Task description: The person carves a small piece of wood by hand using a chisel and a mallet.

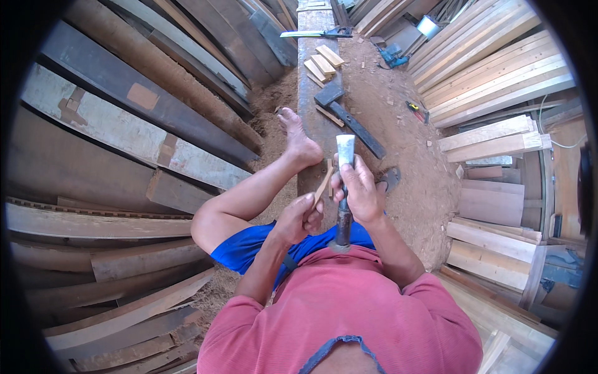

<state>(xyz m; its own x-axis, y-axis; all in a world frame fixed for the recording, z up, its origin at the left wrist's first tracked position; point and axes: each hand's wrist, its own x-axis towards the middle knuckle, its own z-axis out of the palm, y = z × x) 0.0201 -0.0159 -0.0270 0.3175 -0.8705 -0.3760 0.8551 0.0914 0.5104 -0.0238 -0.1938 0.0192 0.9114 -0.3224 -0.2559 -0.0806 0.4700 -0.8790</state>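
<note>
My right hand [362,190] is closed around a chisel [344,221]. Its wide metal blade points away from me and its dark handle comes back toward my lap. Just left of it, my left hand [299,218] pinches a thin wooden sliver [323,186], which leans up close to the blade. Beyond both hands a dark, heavy mallet [358,128] lies on a worn wooden plank [308,124], its head toward the far left. Several small pale wood blocks [322,63] lie past the mallet head.
A handsaw [317,33] lies across the plank's far end. Stacked boards [205,156] lean on the left, and pale timber [492,75] is piled on the right. A teal power tool [392,57] and a red-and-yellow hand tool [416,111] rest on the sawdust-covered floor [398,149].
</note>
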